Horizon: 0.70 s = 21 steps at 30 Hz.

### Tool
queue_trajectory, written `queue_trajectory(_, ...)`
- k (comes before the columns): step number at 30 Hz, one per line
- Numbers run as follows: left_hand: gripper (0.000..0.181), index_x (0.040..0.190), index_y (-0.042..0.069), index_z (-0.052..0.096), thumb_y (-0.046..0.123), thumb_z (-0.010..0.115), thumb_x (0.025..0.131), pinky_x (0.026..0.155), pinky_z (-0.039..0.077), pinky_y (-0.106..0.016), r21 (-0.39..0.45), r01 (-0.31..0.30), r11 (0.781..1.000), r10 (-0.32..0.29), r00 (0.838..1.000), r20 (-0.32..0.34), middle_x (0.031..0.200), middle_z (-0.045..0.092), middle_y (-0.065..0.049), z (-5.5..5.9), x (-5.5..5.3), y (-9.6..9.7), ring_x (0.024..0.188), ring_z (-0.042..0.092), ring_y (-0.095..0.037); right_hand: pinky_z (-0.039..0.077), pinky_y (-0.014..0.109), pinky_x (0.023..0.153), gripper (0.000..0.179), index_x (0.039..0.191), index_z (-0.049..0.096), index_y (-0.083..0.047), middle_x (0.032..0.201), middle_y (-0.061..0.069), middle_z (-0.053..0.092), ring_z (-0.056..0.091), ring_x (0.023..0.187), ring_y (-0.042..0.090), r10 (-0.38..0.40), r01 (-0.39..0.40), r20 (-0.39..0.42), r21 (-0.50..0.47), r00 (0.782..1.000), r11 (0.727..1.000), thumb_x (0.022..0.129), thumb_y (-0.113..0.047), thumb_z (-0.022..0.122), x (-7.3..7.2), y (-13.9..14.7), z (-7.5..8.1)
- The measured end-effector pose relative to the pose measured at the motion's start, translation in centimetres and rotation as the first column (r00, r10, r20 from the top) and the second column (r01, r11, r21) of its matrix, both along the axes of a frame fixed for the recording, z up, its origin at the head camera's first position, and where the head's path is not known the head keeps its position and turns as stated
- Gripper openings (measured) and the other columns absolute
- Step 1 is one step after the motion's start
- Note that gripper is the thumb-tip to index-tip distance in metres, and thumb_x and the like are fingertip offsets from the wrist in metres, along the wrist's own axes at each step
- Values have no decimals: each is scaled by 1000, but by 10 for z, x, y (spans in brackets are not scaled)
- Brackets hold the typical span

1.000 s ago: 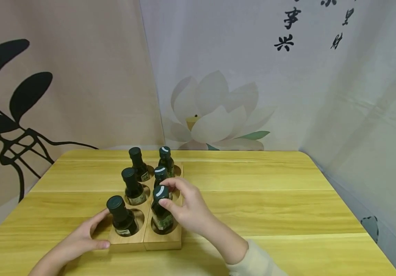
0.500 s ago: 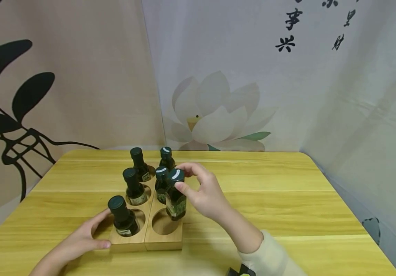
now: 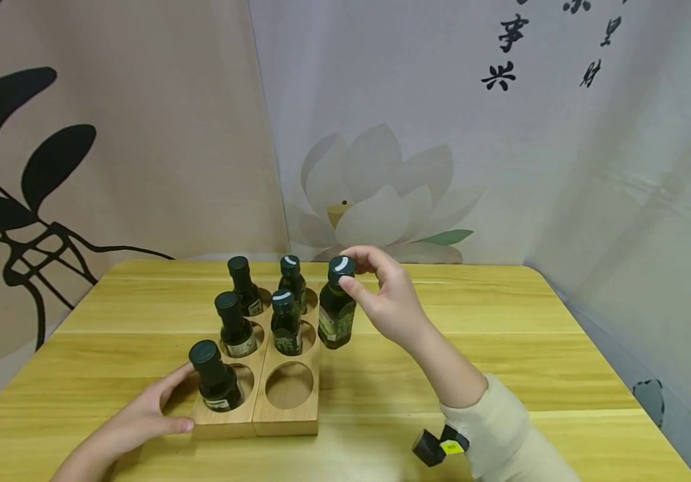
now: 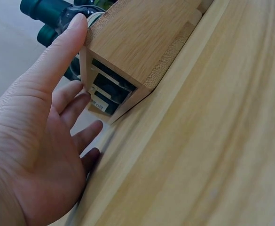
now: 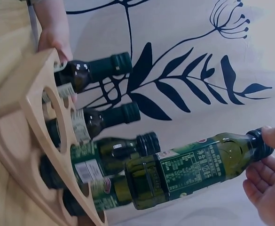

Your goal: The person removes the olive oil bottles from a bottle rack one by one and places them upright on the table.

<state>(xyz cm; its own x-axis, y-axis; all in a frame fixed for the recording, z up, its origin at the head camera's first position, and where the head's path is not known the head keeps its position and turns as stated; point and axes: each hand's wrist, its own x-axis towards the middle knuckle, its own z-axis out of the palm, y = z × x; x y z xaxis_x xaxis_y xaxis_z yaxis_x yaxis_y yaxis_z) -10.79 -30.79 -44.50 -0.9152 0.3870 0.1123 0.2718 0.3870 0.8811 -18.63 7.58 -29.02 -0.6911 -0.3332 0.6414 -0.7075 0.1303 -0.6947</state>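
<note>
My right hand (image 3: 390,301) pinches a small green glass bottle (image 3: 336,314) by its dark cap, thumb on the near side. The bottle hangs upright beside the right-hand wooden rack (image 3: 288,420); its green printed label faces the right wrist camera. That rack's nearest round hole is bare, with two matching bottles (image 3: 287,328) standing farther back. My left hand (image 3: 143,410) rests at the near left corner of the adjoining left-hand rack (image 3: 225,422). Its thumb lies against the wood edge and its fingers (image 4: 85,136) are loosely bent along the side.
Three dark bottles with taller caps, the nearest one (image 3: 217,378) included, lean in the left rack's holes. Both racks stand on a yellow wood-grain table (image 3: 472,335). A printed curtain (image 3: 394,100) hangs behind the table's far edge.
My right hand has lifted the green bottle out of the right rack's nearest hole and carried it up, away and to the right. The left hand has stayed at the rack.
</note>
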Motion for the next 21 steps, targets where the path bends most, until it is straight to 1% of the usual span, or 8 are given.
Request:
queue_trajectory(3, 84, 146, -12, 23, 24, 72, 87, 93, 23, -7, -20, -6, 1000, 6, 1000, -2, 143, 26, -40, -1, 0, -1, 121, 24, 13, 46, 41, 83, 24, 111, 60, 4, 101, 10, 62, 55, 90, 20, -12, 12, -10, 5, 1000, 1000, 88, 2, 66, -6, 5, 3)
queue_trajectory(6, 84, 146, -11, 23, 26, 72, 88, 93, 24, -7, -33, -13, 999, 13, 1000, 8, 143, 27, -39, 0, 0, -1, 121, 25, 13, 46, 39, 84, 23, 111, 60, 5, 100, 11, 63, 56, 91, 21, -32, 32, -24, 20, 999, 999, 88, 3, 65, -13, 8, 5)
queue_trajectory(9, 84, 145, -11, 24, 25, 72, 87, 93, 24, -7, -29, -13, 1000, 13, 1000, 13, 143, 27, -39, 2, 0, 1, 120, 25, 14, 46, 37, 85, 23, 112, 60, 5, 100, 12, 63, 56, 91, 22, -54, 54, -13, 34, 998, 998, 89, 2, 65, -20, 11, 7)
queue_trajectory(10, 84, 145, -11, 24, 25, 73, 87, 93, 24, -7, -26, -12, 1000, 12, 1000, 15, 143, 27, -39, 3, 0, 1, 118, 24, 17, 46, 38, 85, 23, 112, 60, 5, 100, 12, 63, 57, 91, 22, -63, 63, -9, 39, 998, 997, 89, 1, 65, -22, 12, 8)
queue_trajectory(15, 84, 146, -11, 24, 24, 73, 87, 93, 25, -8, -23, -10, 1000, 11, 1000, 27, 143, 28, -38, 3, 0, 1, 118, 25, 16, 46, 39, 85, 23, 112, 60, 5, 98, 13, 63, 57, 89, 23, -104, 103, 25, 43, 994, 994, 90, 0, 65, -34, 15, 12)
queue_trajectory(18, 84, 146, -10, 24, 26, 72, 87, 93, 27, -10, -42, -15, 999, 17, 999, 39, 144, 28, -37, 3, 0, 0, 123, 27, 7, 46, 40, 85, 23, 112, 61, 4, 97, 12, 63, 57, 88, 23, -124, 121, 45, 48, 991, 991, 90, -1, 65, -41, 17, 15)
queue_trajectory(19, 84, 146, -10, 24, 27, 72, 88, 92, 27, -10, -45, -14, 999, 16, 999, 38, 143, 28, -38, 3, 0, 0, 127, 29, -1, 45, 39, 85, 23, 112, 61, 3, 96, 12, 62, 57, 87, 23, -131, 129, 48, 51, 990, 990, 90, -1, 65, -43, 17, 16)
queue_trajectory(21, 84, 147, -9, 24, 28, 71, 88, 93, 28, -11, -58, -20, 998, 22, 999, 43, 144, 28, -37, 3, -1, -1, 130, 29, -10, 45, 39, 85, 23, 112, 61, 3, 95, 12, 62, 56, 87, 23, -147, 144, 56, 56, 988, 988, 90, -2, 66, -47, 17, 17)
